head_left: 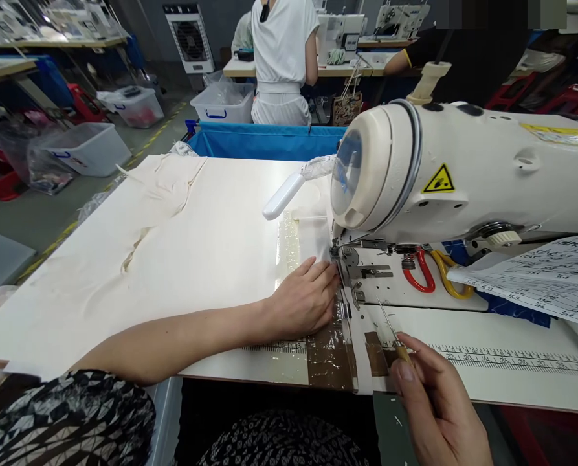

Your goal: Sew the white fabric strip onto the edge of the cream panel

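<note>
My left hand (311, 294) lies flat at the sewing machine's presser foot, its fingers stretched over a piece of white fabric (314, 238). The fingertips come close to the needle area (335, 249). In my right hand (432, 395) is an awl (401, 349), gripped by its wooden handle between thumb and fingers, with the thin metal point aimed up and left at the machine bed. A narrow white strip (362, 362) runs from the bed down over the table's front edge, between my two hands.
The sewing machine head (483, 168) fills the upper right. Red-handled scissors (421, 275) and a yellow handle (451, 275) lie behind its bed, beside a written sheet (541, 275). Pale fabric (157, 188) spreads over the table's left side. A person in white (283, 58) stands beyond the blue cloth bin (269, 139).
</note>
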Motion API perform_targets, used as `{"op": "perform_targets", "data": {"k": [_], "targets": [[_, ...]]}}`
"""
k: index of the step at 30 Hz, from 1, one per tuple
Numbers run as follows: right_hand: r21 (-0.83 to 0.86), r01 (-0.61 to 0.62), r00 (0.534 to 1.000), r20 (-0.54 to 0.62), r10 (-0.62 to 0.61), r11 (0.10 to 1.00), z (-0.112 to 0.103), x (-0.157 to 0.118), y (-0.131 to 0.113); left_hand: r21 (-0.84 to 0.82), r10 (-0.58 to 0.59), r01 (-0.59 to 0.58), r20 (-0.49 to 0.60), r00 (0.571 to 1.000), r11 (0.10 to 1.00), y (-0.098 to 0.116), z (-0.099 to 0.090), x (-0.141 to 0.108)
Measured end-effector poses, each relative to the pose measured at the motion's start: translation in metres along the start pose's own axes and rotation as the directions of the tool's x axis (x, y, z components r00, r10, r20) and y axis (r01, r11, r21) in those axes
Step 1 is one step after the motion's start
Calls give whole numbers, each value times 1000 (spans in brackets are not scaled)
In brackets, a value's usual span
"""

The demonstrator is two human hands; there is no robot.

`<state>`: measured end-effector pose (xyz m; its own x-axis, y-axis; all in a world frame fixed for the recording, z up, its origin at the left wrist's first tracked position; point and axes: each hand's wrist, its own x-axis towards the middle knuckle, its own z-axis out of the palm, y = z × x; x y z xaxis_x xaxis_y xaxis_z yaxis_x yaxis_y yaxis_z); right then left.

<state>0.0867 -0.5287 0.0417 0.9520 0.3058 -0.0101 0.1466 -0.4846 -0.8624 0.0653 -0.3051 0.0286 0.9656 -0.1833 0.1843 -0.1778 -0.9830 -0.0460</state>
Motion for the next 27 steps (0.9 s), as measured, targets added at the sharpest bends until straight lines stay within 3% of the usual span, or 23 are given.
{"op": "perform_targets", "data": {"k": [4, 6, 9, 12, 17, 27], "targets": [[3, 198, 980, 14, -198, 980, 7, 1, 4, -14, -19, 18, -15, 1000, 1000, -4, 2, 3], [2, 349, 936, 54, -349, 937, 13, 6, 5, -27, -29, 28, -19, 999, 999, -7, 2, 5], [-43, 600, 796, 130, -591, 799, 25, 19, 4, -56, -52, 52, -3, 999, 997, -11, 2, 8], [-204, 738, 674, 164, -720, 643, 40, 34, 0, -85, -57, 58, 11, 998, 995, -14, 1, 10], [-431, 768, 589, 184, -787, 474, 56, 49, -6, -114, -27, 26, -3, 1000, 993, -17, 3, 10], [-543, 743, 572, 210, -793, 392, 61, 50, -7, -132, -30, 27, -21, 999, 991, -17, 6, 10]]}}
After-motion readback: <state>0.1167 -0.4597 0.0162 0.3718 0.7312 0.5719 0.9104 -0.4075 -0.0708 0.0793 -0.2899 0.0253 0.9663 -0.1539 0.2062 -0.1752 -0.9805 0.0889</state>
